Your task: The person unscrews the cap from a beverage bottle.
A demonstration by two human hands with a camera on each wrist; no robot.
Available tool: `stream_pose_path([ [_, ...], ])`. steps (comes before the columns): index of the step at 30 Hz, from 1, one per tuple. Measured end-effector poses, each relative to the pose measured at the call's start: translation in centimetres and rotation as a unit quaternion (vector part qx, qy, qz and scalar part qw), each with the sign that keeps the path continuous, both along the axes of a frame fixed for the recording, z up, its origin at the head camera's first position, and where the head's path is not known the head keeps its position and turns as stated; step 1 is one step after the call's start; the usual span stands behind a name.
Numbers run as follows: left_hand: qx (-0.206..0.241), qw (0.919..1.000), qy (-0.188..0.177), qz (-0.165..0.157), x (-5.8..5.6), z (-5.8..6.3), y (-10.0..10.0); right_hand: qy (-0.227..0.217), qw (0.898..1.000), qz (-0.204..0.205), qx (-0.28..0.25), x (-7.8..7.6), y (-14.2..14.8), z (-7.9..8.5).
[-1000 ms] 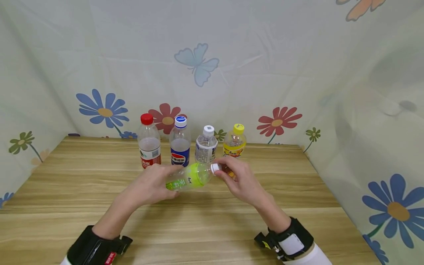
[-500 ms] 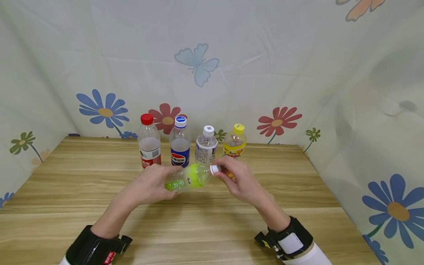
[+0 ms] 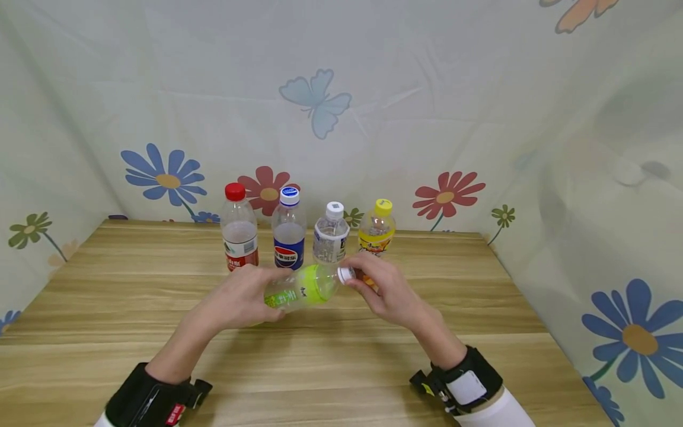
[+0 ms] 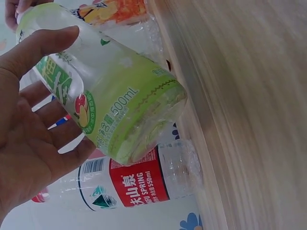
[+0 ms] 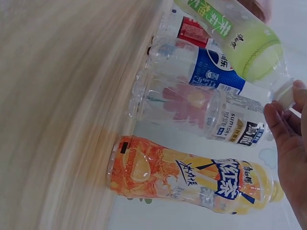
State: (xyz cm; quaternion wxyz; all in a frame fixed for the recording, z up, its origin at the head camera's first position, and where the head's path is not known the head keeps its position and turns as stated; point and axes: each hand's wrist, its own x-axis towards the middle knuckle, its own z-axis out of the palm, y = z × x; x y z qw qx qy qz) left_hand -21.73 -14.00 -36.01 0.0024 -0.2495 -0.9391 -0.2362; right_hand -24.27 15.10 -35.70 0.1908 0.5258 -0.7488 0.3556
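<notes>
A clear plastic bottle with a green label (image 3: 312, 284) lies tilted on its side in the air, its neck toward the right. Around its lower body my left hand (image 3: 242, 299) grips, the thumb across the label in the left wrist view. My right hand (image 3: 392, 290) pinches the white cap (image 3: 345, 274) between thumb and fingertips. The cap sits at the bottle's mouth; whether it is loose I cannot tell. In the left wrist view the bottle's base (image 4: 153, 129) is apart from the table.
Behind the hands stand a red-capped bottle (image 3: 240, 231), a blue-labelled bottle (image 3: 289, 237), a clear white-capped bottle (image 3: 331, 234) and a yellow-capped bottle (image 3: 376, 231), in a row on the wooden table (image 3: 160, 255). A flowered cloth (image 3: 373, 118) hangs behind.
Both hands stay nearly in place, with the green-labelled bottle shifting very slightly left. My right fingers keep hold of the cap. The standing bottles have not moved.
</notes>
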Motion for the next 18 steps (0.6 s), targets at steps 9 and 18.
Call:
stream_pose_path([
  [9,-0.002,1.0,-0.006,0.006,0.1,0.1,0.05,0.003,1.0,0.009,-0.004,-0.1,0.07,-0.23],
  [18,-0.005,0.9999,-0.012,0.003,0.2,0.22,-0.02,0.019,0.999,0.026,-0.003,-0.19,0.16,-0.32],
])
